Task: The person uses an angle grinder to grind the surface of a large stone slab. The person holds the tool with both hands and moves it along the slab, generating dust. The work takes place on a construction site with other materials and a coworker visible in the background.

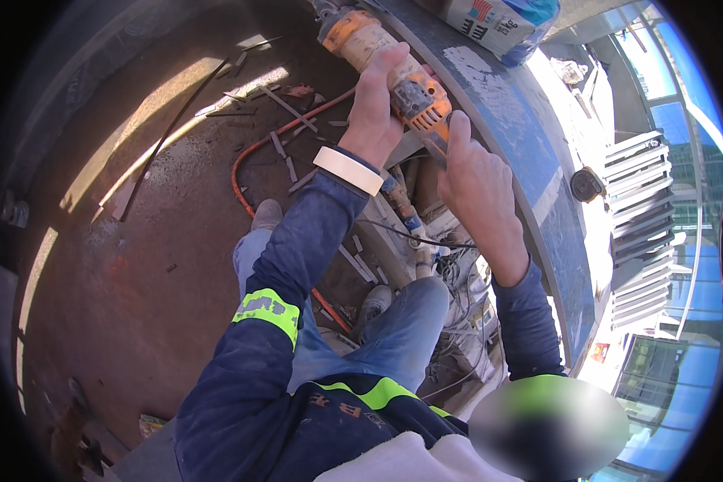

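A dusty orange power tool (414, 90) with a long body, looking like an angle grinder, is held slantwise at the edge of a dark stone slab. My left hand (377, 104) wraps round its middle. My right hand (478, 177) grips the narrower rear end, the thumb lying along it. The tool's metal head points up and left, partly cut off by the picture's top edge, so its disc or bit cannot be made out. A pale band circles my left wrist.
The grey-blue stone slab (502, 120) curves along my right, bearing a bag (498, 28) and a tape measure (586, 185). Stacked pale strips (639, 217) lie beyond. An orange hose (237, 173) and offcuts (285, 153) litter the floor; pipes (406, 210) and cables are below the slab.
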The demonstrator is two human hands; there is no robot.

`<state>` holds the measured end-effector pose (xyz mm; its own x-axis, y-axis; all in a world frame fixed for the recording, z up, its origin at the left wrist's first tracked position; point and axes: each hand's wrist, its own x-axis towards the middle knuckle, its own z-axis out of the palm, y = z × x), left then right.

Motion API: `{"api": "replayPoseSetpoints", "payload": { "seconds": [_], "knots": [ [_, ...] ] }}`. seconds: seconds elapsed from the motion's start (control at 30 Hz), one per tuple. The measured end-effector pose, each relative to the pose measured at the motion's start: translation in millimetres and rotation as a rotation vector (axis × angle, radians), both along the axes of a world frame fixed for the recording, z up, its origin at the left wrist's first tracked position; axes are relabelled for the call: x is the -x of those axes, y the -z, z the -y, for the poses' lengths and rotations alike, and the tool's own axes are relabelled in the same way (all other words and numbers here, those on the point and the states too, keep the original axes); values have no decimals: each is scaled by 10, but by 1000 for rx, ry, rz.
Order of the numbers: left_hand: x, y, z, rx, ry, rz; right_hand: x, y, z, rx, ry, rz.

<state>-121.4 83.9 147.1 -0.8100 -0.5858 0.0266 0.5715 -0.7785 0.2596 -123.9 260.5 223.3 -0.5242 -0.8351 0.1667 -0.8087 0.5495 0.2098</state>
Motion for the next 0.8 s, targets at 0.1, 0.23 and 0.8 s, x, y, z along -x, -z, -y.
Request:
{"api": "replayPoseSetpoints", "payload": {
  "seconds": [0.1, 0.23, 0.8],
  "knots": [
    [24, 18, 51, 9, 6, 4, 3, -4, 46, -3, -2, 0],
    [100, 53, 125, -21, 3, -42, 24, -11, 137, -19, 52, 60],
    [-237, -47, -277, 20, 96, -18, -170, -74, -262, -9, 124, 136]
  ]
}}
